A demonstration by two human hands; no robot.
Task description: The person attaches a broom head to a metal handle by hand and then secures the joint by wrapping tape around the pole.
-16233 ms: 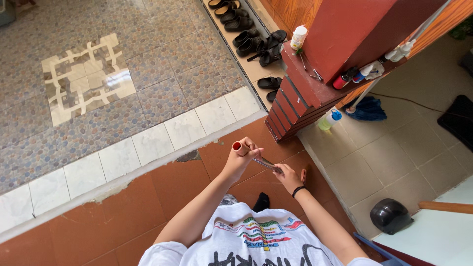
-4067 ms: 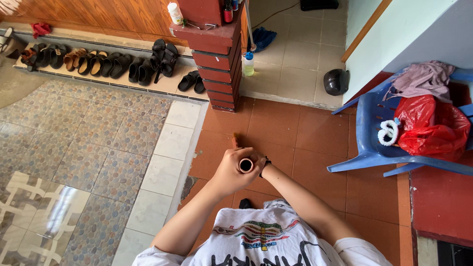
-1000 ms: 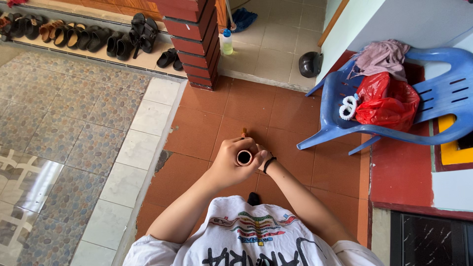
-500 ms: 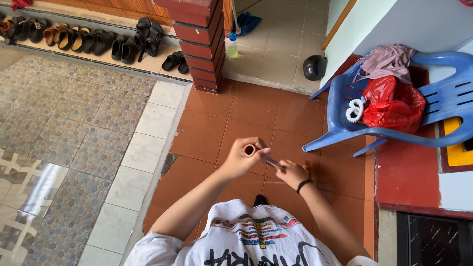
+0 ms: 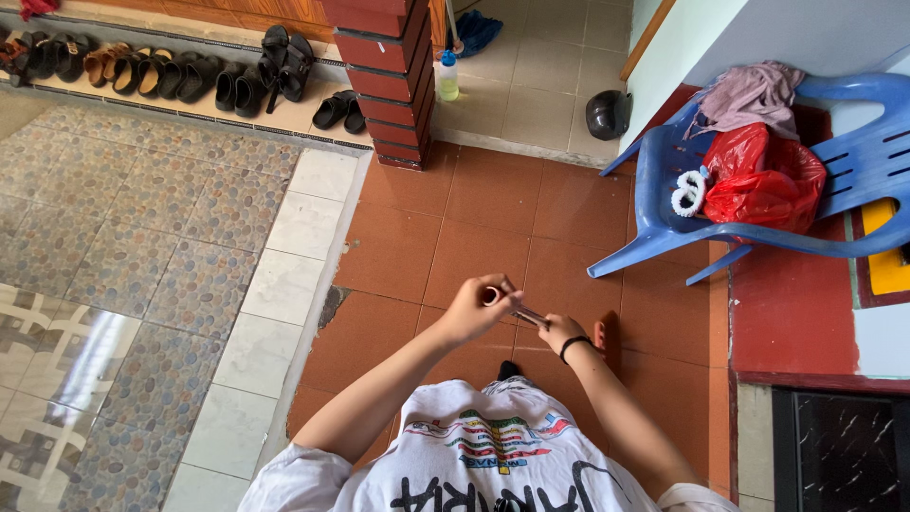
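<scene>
Left hand (image 5: 471,308) grasping small round container (image 5: 490,295), right hand (image 5: 559,332) just beside pinching thin stick (image 5: 526,314) angled toward its mouth.

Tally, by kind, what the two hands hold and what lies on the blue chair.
small round tube, in the left hand: 1
thin stick, in the right hand: 1
red plastic bag, on the blue chair: 1
pinkish cloth, on the chair: 1
white looped thing, on the chair: 1
Total: 5
</scene>
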